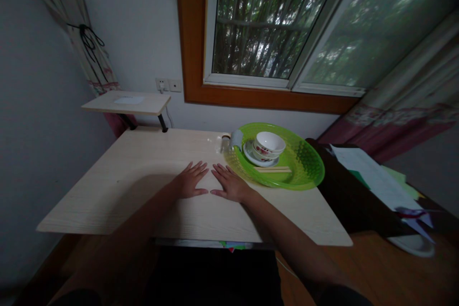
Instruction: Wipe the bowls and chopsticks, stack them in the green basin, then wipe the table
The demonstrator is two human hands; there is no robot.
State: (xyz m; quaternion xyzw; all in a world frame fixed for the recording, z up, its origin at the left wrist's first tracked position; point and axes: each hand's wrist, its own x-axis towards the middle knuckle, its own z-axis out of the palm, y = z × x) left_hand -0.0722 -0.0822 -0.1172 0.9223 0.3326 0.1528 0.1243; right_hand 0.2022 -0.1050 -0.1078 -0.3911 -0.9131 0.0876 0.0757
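Observation:
My left hand lies flat on the pale wooden table, fingers spread, holding nothing. Beside it my right hand rests palm down in the same way, a small gap between the two. Just beyond my right hand stands a green plastic basket. Inside the basket white bowls with a red flower pattern are stacked on a white plate. Pale chopsticks lie in front of them. A folded grey cloth hangs over the basket's left rim.
A small raised shelf stands at the table's back left, with a white paper on it. Right of the table, a dark surface bears papers. A window and a wall socket are behind.

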